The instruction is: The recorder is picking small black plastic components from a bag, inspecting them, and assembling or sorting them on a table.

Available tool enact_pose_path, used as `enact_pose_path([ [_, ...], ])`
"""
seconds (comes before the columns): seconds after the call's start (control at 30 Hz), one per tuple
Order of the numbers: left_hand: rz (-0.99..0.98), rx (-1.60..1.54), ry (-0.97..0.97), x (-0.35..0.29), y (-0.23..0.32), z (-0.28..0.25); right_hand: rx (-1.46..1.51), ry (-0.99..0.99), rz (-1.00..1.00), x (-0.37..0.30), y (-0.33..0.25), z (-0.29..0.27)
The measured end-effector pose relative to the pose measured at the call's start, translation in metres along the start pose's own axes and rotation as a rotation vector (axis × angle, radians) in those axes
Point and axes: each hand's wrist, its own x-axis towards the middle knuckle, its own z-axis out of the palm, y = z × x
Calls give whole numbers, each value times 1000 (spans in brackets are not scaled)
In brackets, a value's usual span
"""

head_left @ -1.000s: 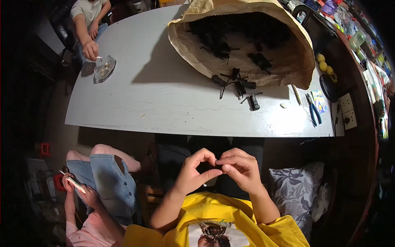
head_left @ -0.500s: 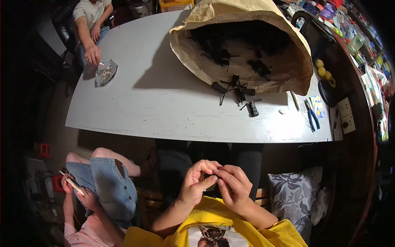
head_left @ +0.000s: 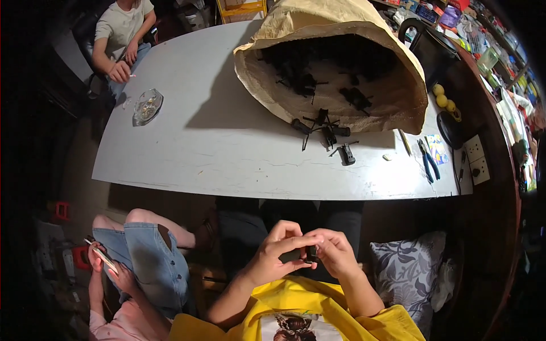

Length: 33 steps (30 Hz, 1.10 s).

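Observation:
Above my lap, in front of my yellow shirt, both hands meet around a small black plastic part (head_left: pixel 310 254). My left hand (head_left: pixel 277 250) grips it between thumb and fingers. My right hand (head_left: pixel 335 253) pinches it from the other side, and its fingertips hide some of it. On the table, several black plastic pieces with thin arms (head_left: pixel 329 135) lie at the mouth of a large tan woven sack (head_left: pixel 335 116). One black piece (head_left: pixel 346 154) lies a little nearer to me. More dark pieces fill the sack.
Blue-handled pliers (head_left: pixel 429 161) lie on the white table (head_left: pixel 227 162) at the right. A glass ashtray (head_left: pixel 148 107) stands at the left. One person (head_left: pixel 122 42) sits at the far left; another (head_left: pixel 139 256) sits beside me with a phone. A patterned cushion (head_left: pixel 406 270) lies to my right.
My fingers have shifted and spread, so the black part shows more between them. The person at the far left has drawn a hand back from the ashtray.

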Motion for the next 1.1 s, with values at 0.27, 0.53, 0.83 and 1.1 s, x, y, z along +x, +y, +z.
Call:
enact_pose_path([
  [0.27,4,272,168,-7,-5,3,-1100,12,-704,0,-9,19],
  [0.53,89,-18,236,-6,-6,12,-405,227,-444,-7,12,29],
  [0.83,-31,-331,147,-12,-22,6,-1078,401,-688,24,-20,8],
  [1.1,-234,-535,121,-23,-24,15,-1587,841,-727,96,-65,-53],
])
